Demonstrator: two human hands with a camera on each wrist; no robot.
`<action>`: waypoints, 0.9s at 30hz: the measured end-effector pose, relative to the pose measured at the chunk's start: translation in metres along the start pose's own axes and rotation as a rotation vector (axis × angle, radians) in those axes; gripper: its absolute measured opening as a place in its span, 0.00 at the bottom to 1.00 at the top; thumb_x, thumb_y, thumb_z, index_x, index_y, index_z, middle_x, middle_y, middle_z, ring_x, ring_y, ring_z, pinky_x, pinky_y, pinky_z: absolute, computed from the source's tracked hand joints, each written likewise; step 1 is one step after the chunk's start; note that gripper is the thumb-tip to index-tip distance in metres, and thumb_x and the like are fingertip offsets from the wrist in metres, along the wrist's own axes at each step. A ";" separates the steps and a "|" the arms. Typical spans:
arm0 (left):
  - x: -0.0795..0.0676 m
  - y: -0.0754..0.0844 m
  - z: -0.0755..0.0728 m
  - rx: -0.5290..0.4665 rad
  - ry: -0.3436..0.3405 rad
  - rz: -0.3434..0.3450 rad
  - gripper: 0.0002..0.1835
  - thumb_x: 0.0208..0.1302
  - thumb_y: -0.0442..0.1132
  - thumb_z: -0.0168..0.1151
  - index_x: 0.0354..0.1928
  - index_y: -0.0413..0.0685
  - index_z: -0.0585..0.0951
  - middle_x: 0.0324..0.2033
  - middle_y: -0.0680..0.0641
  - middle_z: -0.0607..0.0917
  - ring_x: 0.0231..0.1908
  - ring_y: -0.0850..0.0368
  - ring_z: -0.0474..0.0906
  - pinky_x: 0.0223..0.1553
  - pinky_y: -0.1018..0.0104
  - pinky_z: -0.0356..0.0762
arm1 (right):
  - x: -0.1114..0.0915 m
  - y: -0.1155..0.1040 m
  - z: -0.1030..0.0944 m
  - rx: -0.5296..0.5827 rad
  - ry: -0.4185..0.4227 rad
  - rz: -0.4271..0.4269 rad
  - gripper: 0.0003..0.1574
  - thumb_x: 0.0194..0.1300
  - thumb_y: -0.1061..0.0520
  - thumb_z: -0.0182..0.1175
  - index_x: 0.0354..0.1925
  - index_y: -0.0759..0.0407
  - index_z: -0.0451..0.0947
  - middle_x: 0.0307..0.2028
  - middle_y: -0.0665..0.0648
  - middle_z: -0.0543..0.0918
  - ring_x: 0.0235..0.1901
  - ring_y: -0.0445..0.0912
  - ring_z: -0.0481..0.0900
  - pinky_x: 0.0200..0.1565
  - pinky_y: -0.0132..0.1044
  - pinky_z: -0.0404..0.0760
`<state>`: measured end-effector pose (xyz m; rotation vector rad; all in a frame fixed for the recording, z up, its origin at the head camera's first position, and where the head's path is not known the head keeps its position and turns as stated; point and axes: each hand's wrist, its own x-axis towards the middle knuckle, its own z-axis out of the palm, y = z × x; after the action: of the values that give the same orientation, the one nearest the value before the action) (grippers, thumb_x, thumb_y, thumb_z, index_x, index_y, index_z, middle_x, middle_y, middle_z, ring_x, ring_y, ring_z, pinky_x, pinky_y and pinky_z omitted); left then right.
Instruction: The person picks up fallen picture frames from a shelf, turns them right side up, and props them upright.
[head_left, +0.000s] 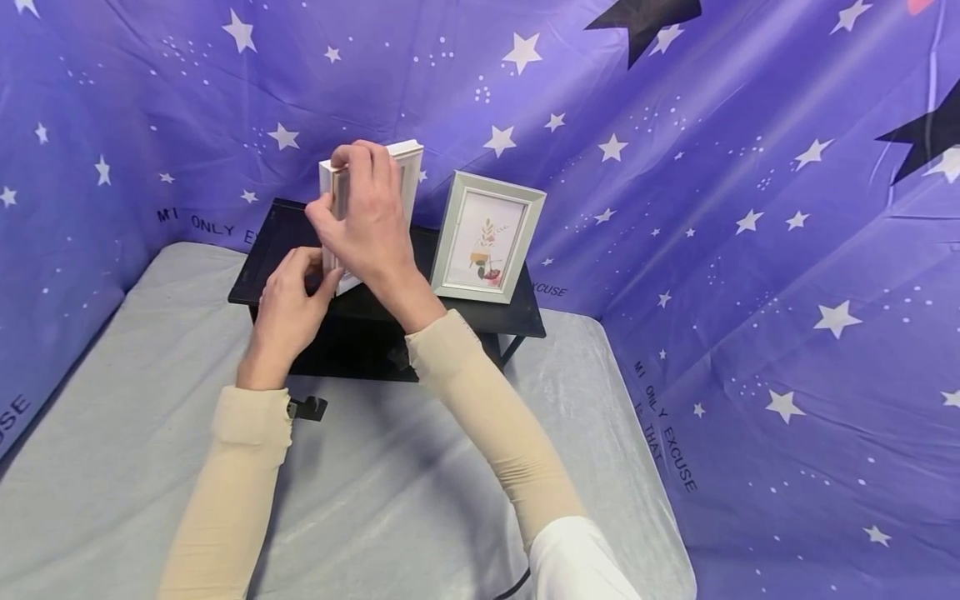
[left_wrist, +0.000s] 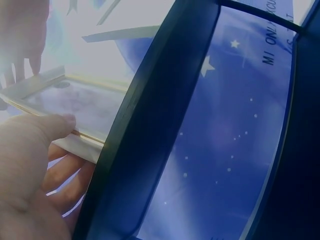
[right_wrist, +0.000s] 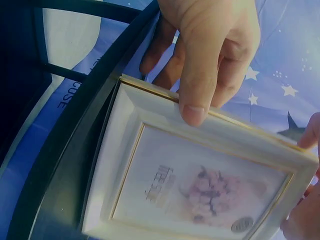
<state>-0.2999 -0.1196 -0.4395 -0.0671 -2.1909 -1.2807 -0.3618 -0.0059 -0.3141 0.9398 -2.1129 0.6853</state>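
A white picture frame with gold trim (head_left: 408, 171) stands upright on the left part of a low black shelf (head_left: 517, 321). My right hand (head_left: 347, 187) grips the frame from above, with its fingers curled over the top and left edge. Lower down, my left hand (head_left: 315, 271) pinches the bottom left corner. In the right wrist view the right hand's thumb (right_wrist: 192, 107) presses on the frame's front (right_wrist: 200, 190), which shows a flower print. The left wrist view has the left thumb (left_wrist: 57, 125) lying on the frame's edge (left_wrist: 80, 107) beside the shelf rim (left_wrist: 150, 125).
A second, silver frame with a plant print (head_left: 487, 237) leans upright on the shelf just right of my hands. The shelf sits on a grey cloth surface (head_left: 375, 500). A small black clip (head_left: 309, 408) lies near my left wrist. Purple star-printed cloth (head_left: 712, 208) closes in behind and on both sides.
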 end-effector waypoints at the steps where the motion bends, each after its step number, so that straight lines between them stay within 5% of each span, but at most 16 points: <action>1: 0.000 0.001 0.000 0.010 0.000 -0.006 0.15 0.78 0.43 0.66 0.57 0.41 0.80 0.52 0.37 0.83 0.54 0.38 0.82 0.54 0.39 0.74 | 0.000 0.002 -0.001 0.015 -0.001 -0.006 0.22 0.62 0.59 0.65 0.55 0.60 0.75 0.56 0.58 0.75 0.59 0.51 0.72 0.69 0.32 0.67; 9: -0.001 0.005 0.003 0.083 0.004 -0.016 0.17 0.79 0.48 0.64 0.57 0.44 0.78 0.50 0.38 0.82 0.50 0.37 0.82 0.45 0.34 0.74 | 0.001 0.013 -0.004 0.109 -0.048 -0.014 0.28 0.64 0.58 0.64 0.63 0.56 0.80 0.59 0.57 0.74 0.61 0.49 0.70 0.67 0.29 0.66; 18: -0.002 0.008 0.019 0.124 0.036 0.031 0.18 0.78 0.49 0.66 0.56 0.44 0.77 0.48 0.39 0.82 0.45 0.36 0.83 0.41 0.32 0.76 | -0.001 0.032 -0.013 0.312 -0.049 -0.096 0.22 0.64 0.63 0.65 0.57 0.59 0.86 0.55 0.58 0.71 0.54 0.47 0.71 0.63 0.31 0.67; 27: -0.001 0.017 0.038 0.178 0.069 0.040 0.18 0.78 0.50 0.65 0.54 0.42 0.77 0.44 0.40 0.80 0.38 0.38 0.81 0.36 0.39 0.76 | 0.000 0.038 -0.016 0.327 -0.076 0.008 0.17 0.66 0.61 0.63 0.53 0.55 0.85 0.55 0.56 0.71 0.59 0.42 0.68 0.59 0.30 0.67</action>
<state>-0.3112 -0.0793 -0.4407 0.0032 -2.2229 -1.0464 -0.3856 0.0274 -0.3110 1.1473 -2.1083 1.0360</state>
